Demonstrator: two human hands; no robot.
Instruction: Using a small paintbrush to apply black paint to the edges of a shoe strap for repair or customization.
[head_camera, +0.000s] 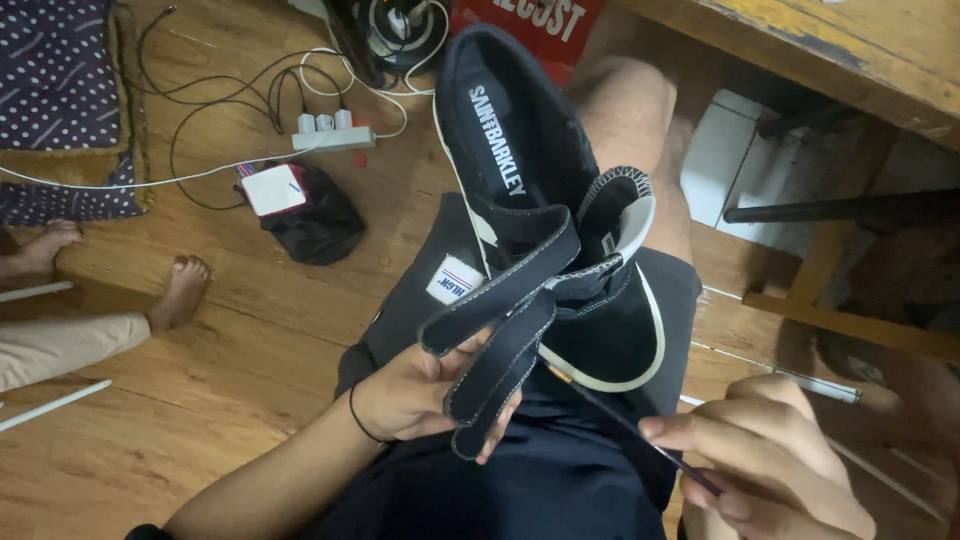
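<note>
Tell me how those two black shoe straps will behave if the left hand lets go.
The straps look floppy: they bend over the left hand. They would probably droop rather than stay put. The shoe seems stiffer, keeping its shape.

The left hand (420, 395) reaches in from the lower left, palm up, fingers curled closed in a grip, a dark band round its wrist. The right hand (765, 455) sits low at right, fingertips (665, 430) pinched together.

Wooden floor (230, 330): power strip (333, 138), black bag (312, 218).
</note>
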